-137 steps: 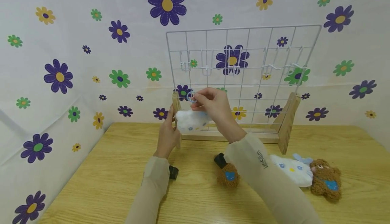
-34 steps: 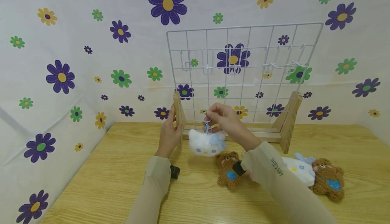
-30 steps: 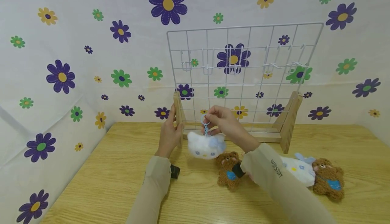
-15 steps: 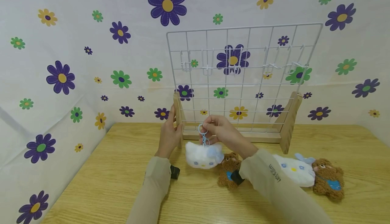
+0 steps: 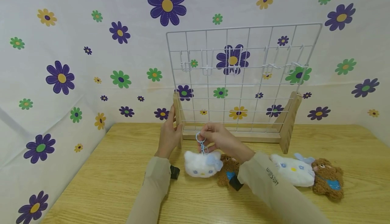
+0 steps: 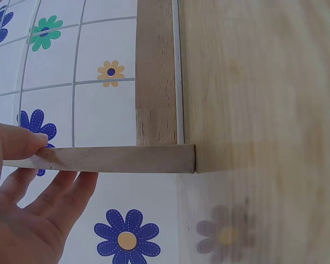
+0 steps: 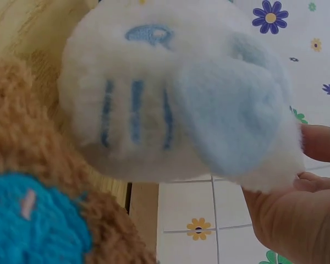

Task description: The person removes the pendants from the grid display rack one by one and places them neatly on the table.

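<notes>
In the head view, my right hand [image 5: 220, 139] pinches the pale blue ring of a white plush cat-head keychain [image 5: 201, 164]. The plush hangs face forward, low over the table; whether its underside touches the wood I cannot tell. The right wrist view shows its blue bow [image 7: 231, 115] and whisker stitching close up, with the fingers partly behind it. My left hand [image 5: 169, 134] grips the left wooden upright [image 5: 177, 110] of a wire grid rack [image 5: 240, 92]. In the left wrist view, thumb and fingers lie on either side of that wooden bar [image 6: 121, 158].
A brown bear plush [image 5: 225, 173] lies close beside the held plush, partly behind the right wrist's black camera. Farther right lie another white cat plush [image 5: 294, 171] and a second brown bear [image 5: 327, 180]. Several white hooks [image 5: 207, 63] hang along the grid's upper part.
From beside the left upright, my right hand has lowered the white plush keychain toward the table, drifting slightly left over the last second. The left hand keeps its grip on the upright.
</notes>
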A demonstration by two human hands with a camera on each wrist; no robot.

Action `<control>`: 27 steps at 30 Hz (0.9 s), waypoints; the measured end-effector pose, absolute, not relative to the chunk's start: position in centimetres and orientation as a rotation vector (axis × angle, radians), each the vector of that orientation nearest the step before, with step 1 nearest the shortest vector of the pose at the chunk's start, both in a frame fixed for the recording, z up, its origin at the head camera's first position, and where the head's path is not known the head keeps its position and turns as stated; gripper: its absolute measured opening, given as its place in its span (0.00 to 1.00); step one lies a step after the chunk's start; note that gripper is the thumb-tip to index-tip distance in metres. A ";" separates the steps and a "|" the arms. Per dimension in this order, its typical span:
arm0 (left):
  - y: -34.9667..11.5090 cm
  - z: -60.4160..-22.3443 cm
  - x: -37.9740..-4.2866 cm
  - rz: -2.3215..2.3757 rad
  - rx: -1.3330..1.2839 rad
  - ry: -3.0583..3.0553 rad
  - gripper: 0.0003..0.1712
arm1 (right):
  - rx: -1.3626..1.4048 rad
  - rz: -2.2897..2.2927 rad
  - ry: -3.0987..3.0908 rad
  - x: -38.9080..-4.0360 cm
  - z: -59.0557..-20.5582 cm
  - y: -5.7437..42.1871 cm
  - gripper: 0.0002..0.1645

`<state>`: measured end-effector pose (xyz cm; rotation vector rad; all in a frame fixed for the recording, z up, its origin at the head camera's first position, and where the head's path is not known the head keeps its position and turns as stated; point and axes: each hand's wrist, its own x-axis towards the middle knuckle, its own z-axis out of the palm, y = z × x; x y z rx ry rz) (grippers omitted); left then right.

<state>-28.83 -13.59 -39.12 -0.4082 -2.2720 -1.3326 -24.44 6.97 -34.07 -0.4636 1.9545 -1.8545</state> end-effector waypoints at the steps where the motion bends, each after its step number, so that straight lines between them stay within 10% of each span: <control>1: -13.6 -39.1 -28.8 -1.332 -0.407 -2.274 0.44 | -0.466 -1.852 1.951 -24.4 -34.2 7.0 0.11; 27: -13.5 -39.0 -28.7 -1.310 -0.382 -2.299 0.44 | -0.668 -1.499 2.404 -24.4 -35.6 6.6 0.08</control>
